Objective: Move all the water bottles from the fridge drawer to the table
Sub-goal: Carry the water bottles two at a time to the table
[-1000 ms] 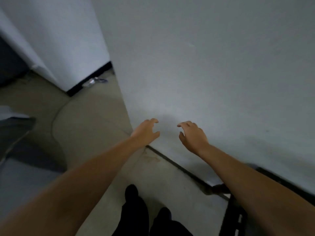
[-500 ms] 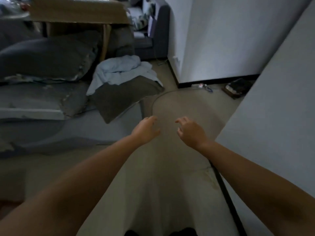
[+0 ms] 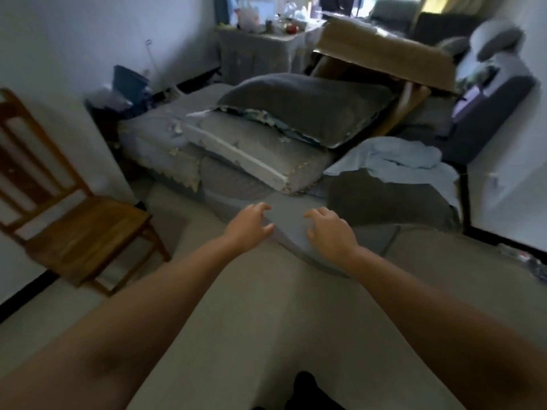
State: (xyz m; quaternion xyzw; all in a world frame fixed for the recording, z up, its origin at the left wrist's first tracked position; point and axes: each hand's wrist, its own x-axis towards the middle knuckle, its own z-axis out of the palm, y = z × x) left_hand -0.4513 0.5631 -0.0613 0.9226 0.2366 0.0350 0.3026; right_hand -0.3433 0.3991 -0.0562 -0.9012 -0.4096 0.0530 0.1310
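Note:
My left hand (image 3: 250, 224) and my right hand (image 3: 330, 229) are stretched out in front of me at mid-frame, fingers apart and curled, holding nothing. Neither the fridge nor its drawer is in view. At the far back stands a cloth-covered table (image 3: 254, 51) with clutter on top, including what look like clear bottles (image 3: 291, 8), too blurred to tell for sure.
A pile of grey cushions (image 3: 296, 113) and a light blue cloth (image 3: 393, 161) lies on the floor ahead. A wooden chair (image 3: 68, 220) stands at the left against the wall. A tilted cardboard box (image 3: 384, 54) rests behind the cushions. White wall (image 3: 509, 184) at right.
The view has swung left, away from the white wall toward the room with cushions, chair and table. Both hands keep the same outstretched, empty pose.

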